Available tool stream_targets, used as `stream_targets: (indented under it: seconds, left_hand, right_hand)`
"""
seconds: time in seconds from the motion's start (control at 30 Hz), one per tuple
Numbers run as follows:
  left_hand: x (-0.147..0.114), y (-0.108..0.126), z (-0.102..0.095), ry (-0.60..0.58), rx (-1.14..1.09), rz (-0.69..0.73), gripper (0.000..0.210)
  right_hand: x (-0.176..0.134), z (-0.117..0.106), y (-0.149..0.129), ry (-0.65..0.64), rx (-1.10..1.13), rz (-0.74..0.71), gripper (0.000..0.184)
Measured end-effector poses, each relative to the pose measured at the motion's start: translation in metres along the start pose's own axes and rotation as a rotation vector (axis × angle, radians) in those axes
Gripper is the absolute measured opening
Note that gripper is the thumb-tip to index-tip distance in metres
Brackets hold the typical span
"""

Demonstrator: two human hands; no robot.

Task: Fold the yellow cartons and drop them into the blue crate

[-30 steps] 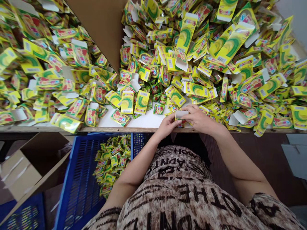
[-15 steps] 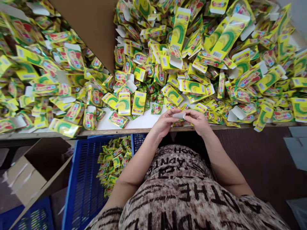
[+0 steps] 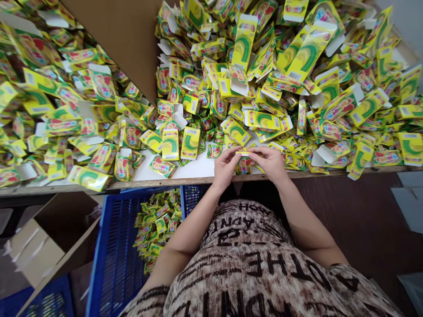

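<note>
Between my two hands, at the table's front edge, is a small yellow and green printed carton (image 3: 243, 154), its narrow yellow end facing up. My left hand (image 3: 225, 167) grips its left side with thumb and fingers. On the other side my right hand (image 3: 271, 164) pinches it, the thumb at the end edge. My fingers cover much of the carton's sides. Just beyond the hands lie small wrapped packets (image 3: 214, 151) and a yellow carton with a green swirl (image 3: 235, 131).
A large heap of similar cartons (image 3: 244, 42), several with open white flaps, covers the table. A brown cardboard panel (image 3: 122, 35) slants across the heap. Below the table's wooden edge (image 3: 158, 182) stand a blue crate (image 3: 112, 246) holding packets and an open cardboard box (image 3: 36, 246).
The white flap that showed on the carton is now out of sight, and its yellow end shows instead. Both hands have shifted slightly, still on the carton.
</note>
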State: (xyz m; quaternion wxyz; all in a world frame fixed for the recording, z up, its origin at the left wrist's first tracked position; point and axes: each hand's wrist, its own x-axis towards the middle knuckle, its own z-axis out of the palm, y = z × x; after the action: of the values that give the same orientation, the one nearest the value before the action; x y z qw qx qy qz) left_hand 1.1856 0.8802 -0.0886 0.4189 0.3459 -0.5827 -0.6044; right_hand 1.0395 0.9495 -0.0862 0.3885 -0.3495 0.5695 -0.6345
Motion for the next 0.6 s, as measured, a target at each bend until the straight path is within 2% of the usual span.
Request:
stream_targets:
  seconds: [0.13, 0.23, 0.3, 0.47, 0.57, 0.6]
  left_hand:
    - [0.006, 0.001, -0.005, -0.086, 0.087, 0.086, 0.024]
    - [0.009, 0.002, -0.013, -0.181, 0.179, 0.234, 0.020]
    - [0.009, 0.003, -0.018, -0.232, 0.242, 0.295, 0.020]
    - [0.003, 0.000, -0.021, -0.321, 0.372, 0.320, 0.025]
    - [0.000, -0.002, -0.015, -0.414, 0.433, 0.331, 0.034]
    - [-0.001, 0.000, -0.015, -0.400, 0.438, 0.332, 0.034]
  right_hand:
    - [0.000, -0.004, -0.001, -0.027, -0.069, -0.048, 0.034]
    - [-0.002, -0.010, -0.003, -0.087, -0.196, -0.177, 0.027]
    - [-0.005, -0.010, -0.002, -0.081, -0.313, -0.286, 0.020]
    - [-0.020, -0.006, 0.010, -0.022, -0.543, -0.474, 0.021]
    - [-0.026, -0.006, 0.011, -0.011, -0.569, -0.483, 0.020]
    - [-0.026, -0.007, 0.011, -0.017, -0.552, -0.466, 0.019]
